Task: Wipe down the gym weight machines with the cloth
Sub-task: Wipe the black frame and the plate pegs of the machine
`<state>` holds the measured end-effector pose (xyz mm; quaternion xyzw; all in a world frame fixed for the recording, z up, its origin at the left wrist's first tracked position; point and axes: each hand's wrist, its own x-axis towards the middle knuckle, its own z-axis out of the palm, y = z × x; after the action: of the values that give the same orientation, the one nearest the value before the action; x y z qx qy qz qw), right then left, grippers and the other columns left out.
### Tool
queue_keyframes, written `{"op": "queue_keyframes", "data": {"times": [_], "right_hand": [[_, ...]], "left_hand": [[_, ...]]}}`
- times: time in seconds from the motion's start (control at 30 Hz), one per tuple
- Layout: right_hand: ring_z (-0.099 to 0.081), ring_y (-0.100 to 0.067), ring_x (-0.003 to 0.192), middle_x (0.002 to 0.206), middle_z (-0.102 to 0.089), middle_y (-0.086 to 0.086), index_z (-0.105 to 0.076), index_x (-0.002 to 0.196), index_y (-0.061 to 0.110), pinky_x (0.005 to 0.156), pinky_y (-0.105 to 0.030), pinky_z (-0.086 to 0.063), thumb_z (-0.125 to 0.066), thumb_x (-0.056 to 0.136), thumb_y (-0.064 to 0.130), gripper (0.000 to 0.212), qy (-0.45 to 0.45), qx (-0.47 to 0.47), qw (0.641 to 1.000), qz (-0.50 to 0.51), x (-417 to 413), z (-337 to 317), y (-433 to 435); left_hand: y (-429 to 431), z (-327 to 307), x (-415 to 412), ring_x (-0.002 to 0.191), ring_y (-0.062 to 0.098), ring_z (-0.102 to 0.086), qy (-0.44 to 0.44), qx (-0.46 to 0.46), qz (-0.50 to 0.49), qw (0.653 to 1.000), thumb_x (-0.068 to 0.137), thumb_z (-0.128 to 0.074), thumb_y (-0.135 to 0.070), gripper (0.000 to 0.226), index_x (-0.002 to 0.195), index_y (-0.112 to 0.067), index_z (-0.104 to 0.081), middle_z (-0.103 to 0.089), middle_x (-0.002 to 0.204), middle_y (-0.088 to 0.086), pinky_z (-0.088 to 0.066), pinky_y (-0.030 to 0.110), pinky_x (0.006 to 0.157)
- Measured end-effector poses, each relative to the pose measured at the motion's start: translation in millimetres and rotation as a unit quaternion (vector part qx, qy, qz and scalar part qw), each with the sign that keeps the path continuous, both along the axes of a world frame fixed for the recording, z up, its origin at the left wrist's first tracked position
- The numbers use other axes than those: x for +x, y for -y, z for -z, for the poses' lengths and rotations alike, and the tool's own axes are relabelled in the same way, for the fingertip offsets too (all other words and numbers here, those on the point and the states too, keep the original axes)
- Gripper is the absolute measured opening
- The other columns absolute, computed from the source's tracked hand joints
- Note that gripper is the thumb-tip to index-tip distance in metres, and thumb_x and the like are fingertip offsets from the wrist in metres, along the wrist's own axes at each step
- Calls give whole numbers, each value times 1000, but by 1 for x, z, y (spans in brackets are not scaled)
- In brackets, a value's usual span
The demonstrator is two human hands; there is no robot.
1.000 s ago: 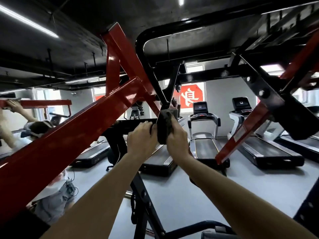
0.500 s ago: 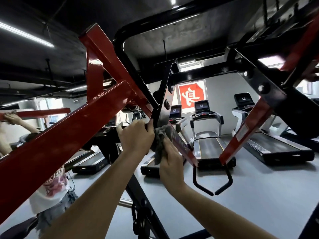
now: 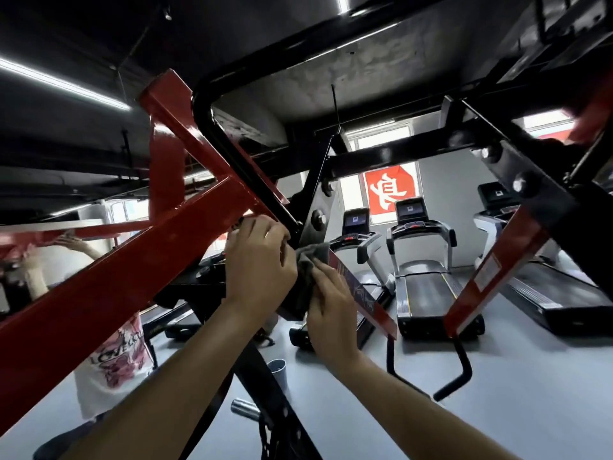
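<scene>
Hidden: grey cloth (image 3: 306, 260), half behind left hand (image 3: 258, 263) curled round black tube (image 3: 245, 174).
Right hand (image 3: 331, 307): pinching it.
Two o'clock: treadmill (image 3: 424, 277).

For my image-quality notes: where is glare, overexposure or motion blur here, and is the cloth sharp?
Head view: the window and ceiling light strip are blown out; head view: a sheen runs along the red beam; head view: the red part at top right is motion-blurred; head view: the cloth under the right hand is reasonably sharp.

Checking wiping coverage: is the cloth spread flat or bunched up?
Bunched up: the cloth shows crumpled folds where the right hand holds it against the red bar.
</scene>
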<state>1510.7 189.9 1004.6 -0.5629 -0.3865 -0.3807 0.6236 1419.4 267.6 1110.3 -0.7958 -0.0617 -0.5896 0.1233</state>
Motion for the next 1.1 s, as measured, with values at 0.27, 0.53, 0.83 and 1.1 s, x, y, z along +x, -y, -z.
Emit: {"op": "queue_keyframes", "data": {"times": [0.27, 0.53, 0.83, 1.1], "right_hand": [[-60, -10, 124, 134, -68, 0, -70, 132, 10, 107, -22, -48, -57, 100, 3, 35, 33, 21, 999, 30, 61, -72, 19], [-66, -16, 114, 136, -66, 6, -64, 132, 21, 94, -36, -55, -41, 104, 20, 36, 9, -15, 1000, -13, 86, -116, -2], [-62, -12, 125, 138, -66, 4, -66, 135, 14, 102, -33, -53, -51, 101, 12, 37, 57, -5, 998, -11, 92, -83, -2], [-40, -24, 150, 152, -56, -10, -60, 143, 4, 123, -34, -34, -48, 97, 10, 48, 160, -154, 967, 127, 121, -161, -3]], "left_hand": [[14, -43, 42, 123, 20, -55, -10, 75, -68, 995, 83, -49, -23, 35, 106, -14, -75, -71, 111, -4, -37, 38, 97], [15, -42, 57, 132, 19, -50, 9, 55, -119, 991, 86, -53, -21, 35, 117, -14, -68, -70, 117, -4, -34, 46, 100], [17, -34, 62, 113, 23, -56, 13, 104, -173, 979, 87, -54, -23, 18, 89, -17, -71, -71, 93, -4, -38, 46, 91], [10, -37, 74, 93, 23, -61, 15, 175, -156, 972, 89, -54, -18, 22, 72, -17, -67, -65, 73, -5, -39, 42, 89]]}}
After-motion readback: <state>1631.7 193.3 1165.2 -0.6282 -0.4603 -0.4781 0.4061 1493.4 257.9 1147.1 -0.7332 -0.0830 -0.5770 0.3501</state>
